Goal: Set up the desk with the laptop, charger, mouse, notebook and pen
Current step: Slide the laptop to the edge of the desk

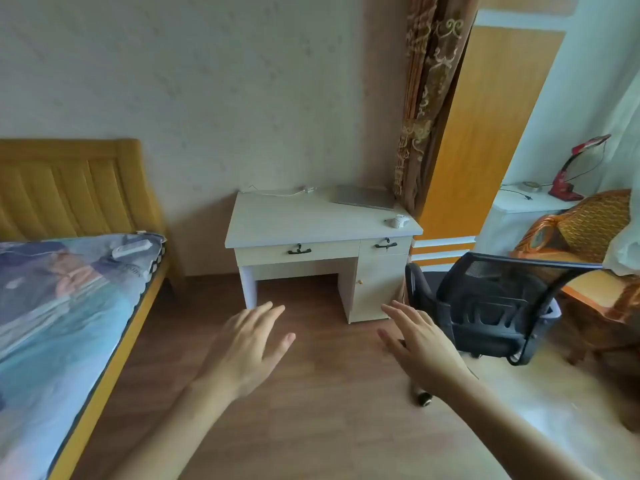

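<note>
Both empty hands, left hand [247, 344] and right hand [420, 341], are reaching with fingers spread toward the small white wooden desk [311, 220] far ahead, so walking closer first seems best.

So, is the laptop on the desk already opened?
No, the laptop lies shut and flat at the back right of the desk, near the mouse.

Head camera looks forward and down at a distant desk [304, 216].

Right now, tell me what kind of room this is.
Most likely a bedroom with a study corner: a bed along the left wall, a small desk against the far wall, and an office chair beside it.
</note>
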